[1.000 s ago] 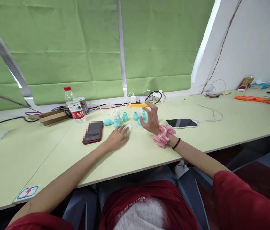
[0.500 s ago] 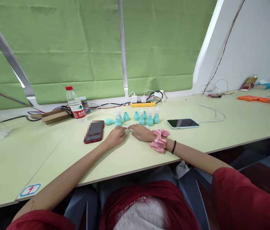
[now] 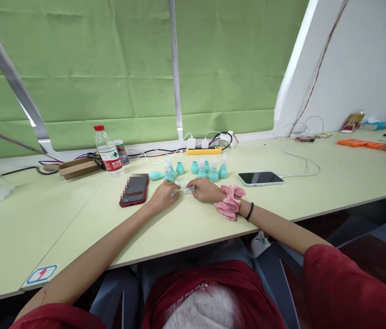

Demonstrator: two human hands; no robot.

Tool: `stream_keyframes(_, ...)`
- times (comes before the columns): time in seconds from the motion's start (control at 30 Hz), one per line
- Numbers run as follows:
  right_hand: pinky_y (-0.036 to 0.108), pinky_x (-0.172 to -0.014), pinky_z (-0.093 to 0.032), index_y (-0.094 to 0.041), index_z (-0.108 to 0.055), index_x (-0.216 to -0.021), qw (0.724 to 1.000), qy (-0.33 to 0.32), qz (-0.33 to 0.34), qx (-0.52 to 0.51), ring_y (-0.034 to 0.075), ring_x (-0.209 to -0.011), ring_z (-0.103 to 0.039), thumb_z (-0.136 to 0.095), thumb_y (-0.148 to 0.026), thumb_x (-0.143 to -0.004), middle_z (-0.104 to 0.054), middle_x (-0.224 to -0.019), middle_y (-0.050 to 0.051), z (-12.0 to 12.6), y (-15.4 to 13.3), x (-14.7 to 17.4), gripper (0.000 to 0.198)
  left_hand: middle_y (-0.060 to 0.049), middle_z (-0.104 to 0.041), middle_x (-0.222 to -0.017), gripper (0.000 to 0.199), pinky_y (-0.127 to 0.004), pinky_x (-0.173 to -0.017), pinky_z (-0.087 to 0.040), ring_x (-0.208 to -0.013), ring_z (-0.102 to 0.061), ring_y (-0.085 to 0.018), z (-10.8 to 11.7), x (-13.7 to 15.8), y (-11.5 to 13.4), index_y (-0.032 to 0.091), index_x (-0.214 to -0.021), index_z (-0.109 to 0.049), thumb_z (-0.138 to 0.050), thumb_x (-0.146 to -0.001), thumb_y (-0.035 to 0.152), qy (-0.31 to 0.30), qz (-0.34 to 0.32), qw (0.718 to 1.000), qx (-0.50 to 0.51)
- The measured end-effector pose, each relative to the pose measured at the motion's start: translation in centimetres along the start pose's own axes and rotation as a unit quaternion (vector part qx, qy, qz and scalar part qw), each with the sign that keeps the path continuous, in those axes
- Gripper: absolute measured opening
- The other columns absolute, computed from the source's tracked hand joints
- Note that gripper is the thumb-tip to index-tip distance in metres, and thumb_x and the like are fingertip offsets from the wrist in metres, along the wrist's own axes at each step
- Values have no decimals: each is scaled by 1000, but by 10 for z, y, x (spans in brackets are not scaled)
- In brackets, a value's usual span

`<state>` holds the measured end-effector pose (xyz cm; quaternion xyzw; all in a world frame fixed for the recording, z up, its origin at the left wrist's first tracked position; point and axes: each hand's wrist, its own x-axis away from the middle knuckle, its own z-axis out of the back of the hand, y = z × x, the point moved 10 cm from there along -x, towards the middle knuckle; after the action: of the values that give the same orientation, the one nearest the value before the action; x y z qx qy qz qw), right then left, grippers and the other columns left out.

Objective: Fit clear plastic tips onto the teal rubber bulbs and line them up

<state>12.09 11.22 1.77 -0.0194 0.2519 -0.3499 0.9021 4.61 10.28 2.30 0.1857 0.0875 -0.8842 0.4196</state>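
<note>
My left hand (image 3: 164,195) rests on the table with bent fingers, its thumb apart from the forefinger. Facing it, my right hand (image 3: 206,190) curves down, forefinger and thumb also apart, at a small heap of clear plastic pieces (image 3: 188,189). The fingertips of both hands are close to these pieces; whether they touch is too small to tell. Just beyond stand several turquoise squeeze bulbs (image 3: 213,175), some topped with clear tips. One turquoise bulb (image 3: 156,175) lies on its side near my left hand. A pink scrunchie (image 3: 229,202) is around my right wrist.
A phone in a red case (image 3: 134,189) lies left of my hands, another phone (image 3: 260,178) on a cable to the right. Behind are a water bottle (image 3: 108,153), a can (image 3: 120,151), a cardboard tray (image 3: 79,168) and a yellow power strip (image 3: 203,151). Orange items (image 3: 366,144) lie far right.
My right hand has drawn slightly right and its fingers have bent more. The gap between my hands has widened, showing the clear pieces. My left hand has barely moved.
</note>
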Motion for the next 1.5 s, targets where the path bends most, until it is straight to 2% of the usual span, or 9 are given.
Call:
stream_keyframes(0.2,25,-68,-41,-14,-57,-94,1000,3,-8,-1,12,-68,-52,-51,-15,-65,-60,-80,4,5,-5,1,30,-7,-62,-86,29,-31,-75,-41,-88,-50,-21,14,0,4,14,-95,-59,-42,-74,22,27,-15,999,-41)
stream_keyframes(0.3,25,-67,-40,-15,-58,-90,999,31,-38,13,13,-70,-52,-51,-17,-65,-59,-79,4,12,0,1,27,-7,-62,-84,29,-29,-64,-42,-85,-52,-21,27,0,-10,16,-91,-60,-37,-74,22,51,44,995,-78)
stream_keyframes(0.47,22,-59,-38,-15,-60,-76,994,44,-100,16,11,-62,-50,-47,-12,-64,-58,-68,2,15,17,2,17,-6,-61,-72,28,-28,-55,-39,-68,-56,-21,29,3,-30,18,-86,-61,-40,-72,31,0,124,984,-129)
stream_keyframes(0.53,22,-59,-38,-14,-60,-71,993,54,-106,19,11,-63,-50,-46,-11,-65,-58,-68,2,17,20,2,16,-6,-61,-76,30,-28,-58,-39,-72,-55,-21,28,2,-24,18,-91,-59,-39,-73,32,-2,101,986,-131)
stream_keyframes(0.63,22,-61,-37,-15,-60,-82,995,65,-80,10,11,-67,-49,-48,-12,-66,-58,-75,2,19,12,2,21,-7,-58,-89,33,-31,-69,-39,-85,-50,-21,21,0,0,18,-102,-54,-34,-78,28,8,13,993,-113)
stream_keyframes(0.77,22,-62,-37,-15,-58,-92,999,28,-20,-13,10,-68,-49,-54,-27,-69,-58,-80,3,14,-8,2,27,-8,-57,-97,34,-35,-78,-37,-91,-45,-22,3,-1,20,15,-109,-48,-32,-79,18,-6,-50,995,-86)
stream_keyframes(1.03,21,-55,-32,-15,-58,-92,998,-13,-67,-3,11,-59,-49,-49,-48,-72,-57,-62,1,7,-10,4,40,-9,-56,-102,39,-36,-76,-39,-99,-40,-23,-15,-3,9,16,-114,-42,-36,-75,12,-21,-19,998,-50)
stream_keyframes(1.27,21,-61,-35,-16,-61,-85,1000,-19,-9,-14,10,-60,-49,-55,-27,-69,-59,-71,1,-1,-19,3,20,-7,-59,-95,34,-35,-72,-40,-97,-43,-24,-15,-4,-1,19,-107,-51,-35,-78,16,-18,18,999,-35)
stream_keyframes(1.5,22,-62,-37,-16,-64,-82,1000,13,-18,-15,11,-65,-48,-57,-27,-65,-54,-71,2,7,-10,3,21,-6,-61,-84,28,-34,-74,-40,-83,-47,-20,0,-4,-8,16,-96,-58,-38,-77,17,44,33,998,16)
